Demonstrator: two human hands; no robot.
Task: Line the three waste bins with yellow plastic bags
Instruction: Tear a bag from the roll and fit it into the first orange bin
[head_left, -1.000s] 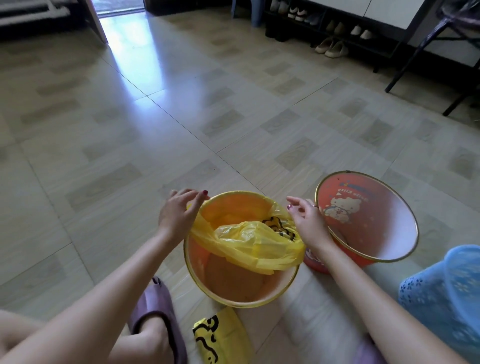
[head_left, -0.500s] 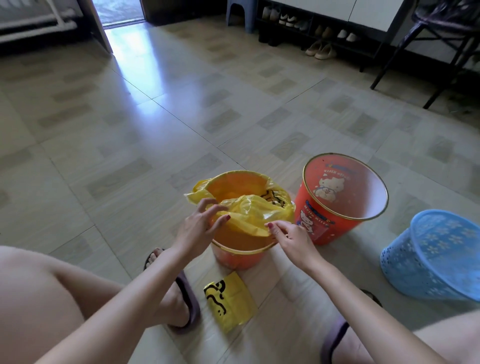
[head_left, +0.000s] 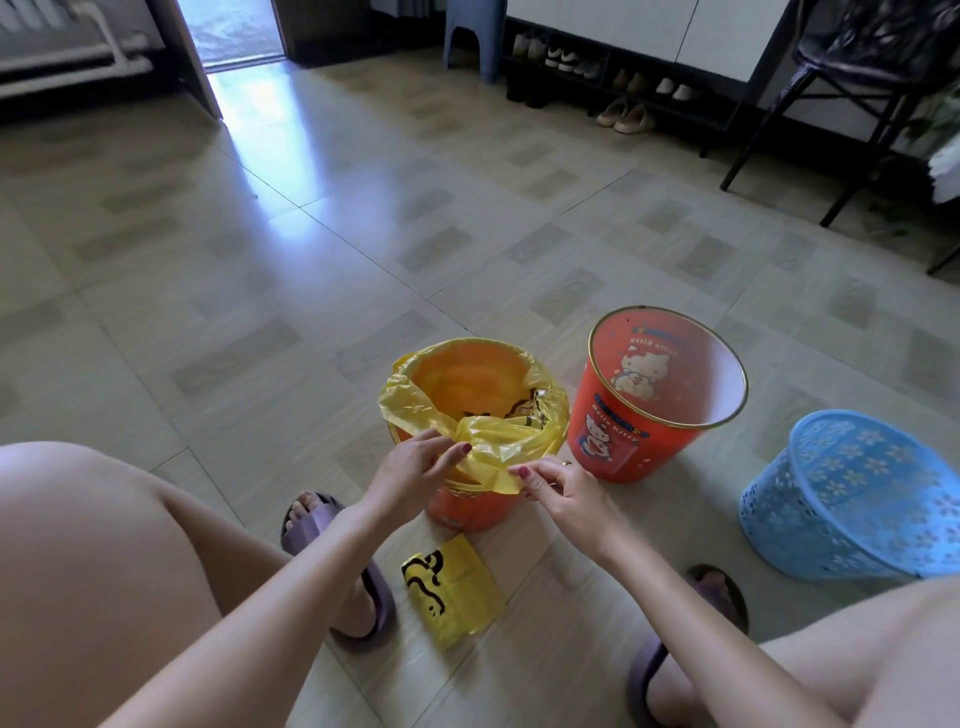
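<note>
Head view: both hands' fingers pinch crinkly yellow bag; round orange bin.

I see a glossy beige tiled floor reflecting daylight from the doorway at upper left. Shoe rack, blue stool and dark chair occupy the top edge.

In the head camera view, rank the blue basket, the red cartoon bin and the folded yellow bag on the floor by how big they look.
1. Blue basket, largest as seen, though it is tilted and nearer the frame edge, so the lens may exaggerate it.
2. Red cartoon bin, close to the basket in looks.
3. Folded yellow bag, clearly smallest.
</note>
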